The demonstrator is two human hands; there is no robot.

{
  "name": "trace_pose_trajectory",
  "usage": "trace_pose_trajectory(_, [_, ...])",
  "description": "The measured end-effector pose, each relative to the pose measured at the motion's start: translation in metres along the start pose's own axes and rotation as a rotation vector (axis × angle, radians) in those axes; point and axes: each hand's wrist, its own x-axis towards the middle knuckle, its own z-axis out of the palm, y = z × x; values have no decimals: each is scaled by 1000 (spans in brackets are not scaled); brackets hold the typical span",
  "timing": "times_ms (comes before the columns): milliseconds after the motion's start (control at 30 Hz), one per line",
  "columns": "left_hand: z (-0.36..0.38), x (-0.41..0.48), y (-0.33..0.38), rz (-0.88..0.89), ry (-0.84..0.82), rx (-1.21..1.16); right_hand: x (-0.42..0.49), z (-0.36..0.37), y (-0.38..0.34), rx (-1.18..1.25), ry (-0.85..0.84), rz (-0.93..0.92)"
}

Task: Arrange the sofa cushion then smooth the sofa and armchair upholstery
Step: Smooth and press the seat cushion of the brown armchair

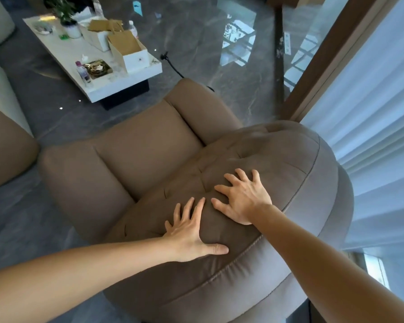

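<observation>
A brown upholstered armchair (pixel 135 157) fills the middle of the view, seen from behind its padded backrest (pixel 278 164). My left hand (pixel 191 231) lies flat on the backrest's tufted front face, fingers spread, thumb pointing right. My right hand (pixel 243 197) presses flat on the same face just above and to the right, fingers apart. Neither hand holds anything. The seat cushion and both arms of the chair show beyond the backrest. Part of a brown sofa (pixel 5 155) shows at the left edge.
A white low table (pixel 126 78) stands beyond the chair with boxes, bottles, a potted plant and a tray on it. The floor is glossy dark marble (pixel 196 43). White curtains (pixel 371 113) and a wooden frame run along the right side.
</observation>
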Motion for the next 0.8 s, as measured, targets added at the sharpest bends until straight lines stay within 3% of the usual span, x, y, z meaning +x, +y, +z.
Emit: trace_pose_trajectory(800, [17,137,175,-272,210,-286,100,-12,210,-140,-19,-391])
